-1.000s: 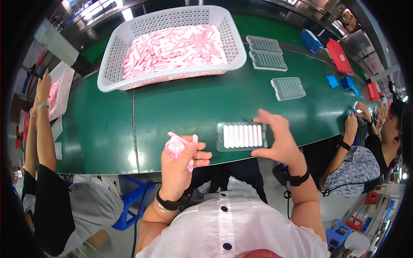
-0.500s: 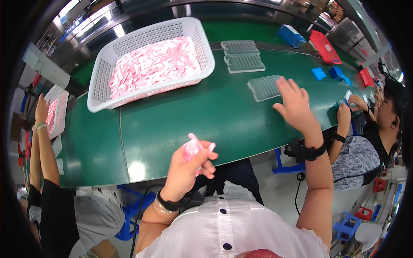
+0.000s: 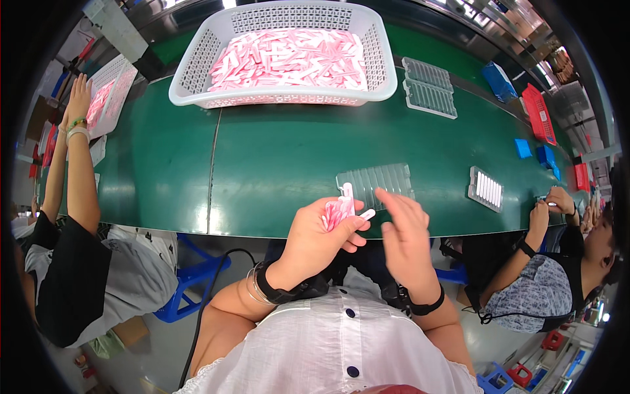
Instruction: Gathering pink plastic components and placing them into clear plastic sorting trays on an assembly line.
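Observation:
A bunch of small pink-and-white plastic sticks [image 3: 337, 214] is gripped in my left hand [image 3: 308, 238], with one stick's white end poking out between thumb and fingers. Just right of it, my right hand [image 3: 408, 244] is open, its fingers stretched out and holding nothing. The right fingertips overlap the near edge of a clear ridged tray [image 3: 384, 177] lying on the green table; whether they touch it I cannot tell. No sticks show in the visible part of that tray.
Beyond my hands stands a grey-white basket [image 3: 289, 98] heaped with pink-and-white sticks. Two clear trays [image 3: 430, 98] lie right of it. A tray of white sticks [image 3: 485, 189] sits on the right. Co-workers sit either side, near a red basket [image 3: 539, 115] and blue packs [image 3: 500, 82].
My right hand has come back from the right toward my left hand. The clear tray that was beside it now lies closer to me. The view has shifted; the left hand still holds the sticks.

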Demonstrator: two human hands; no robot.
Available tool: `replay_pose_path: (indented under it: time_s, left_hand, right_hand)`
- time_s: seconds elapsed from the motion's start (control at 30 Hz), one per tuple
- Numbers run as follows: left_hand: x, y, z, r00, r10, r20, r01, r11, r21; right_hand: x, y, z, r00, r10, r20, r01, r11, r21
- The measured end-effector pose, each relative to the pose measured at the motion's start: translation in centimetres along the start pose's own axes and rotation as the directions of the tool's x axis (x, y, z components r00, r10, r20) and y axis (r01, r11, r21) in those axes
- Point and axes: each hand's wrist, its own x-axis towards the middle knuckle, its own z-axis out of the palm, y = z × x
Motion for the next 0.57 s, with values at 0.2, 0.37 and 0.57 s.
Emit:
replay_pose_path:
  time_s: [0.2,0.37,0.57]
  left_hand:
    - [-0.1,-0.2,-0.2,0.989,0.008,0.151,-0.012,1.0,0.029]
    - [-0.1,0.5,-0.8,0.961,-0.069,0.269,0.06,0.997,0.04]
    - [0.4,-0.3,-1.0,0.993,-0.041,0.107,0.053,0.991,-0.119]
  right_hand:
    - [0.0,0.5,-0.3,0.99,0.135,0.033,-0.132,0.833,0.537]
    - [0.3,0.7,-1.1,0.989,0.037,0.146,-0.119,0.789,0.603]
    - [3.4,3.8,-4.0,0.941,-0.324,-0.093,0.279,0.903,-0.326]
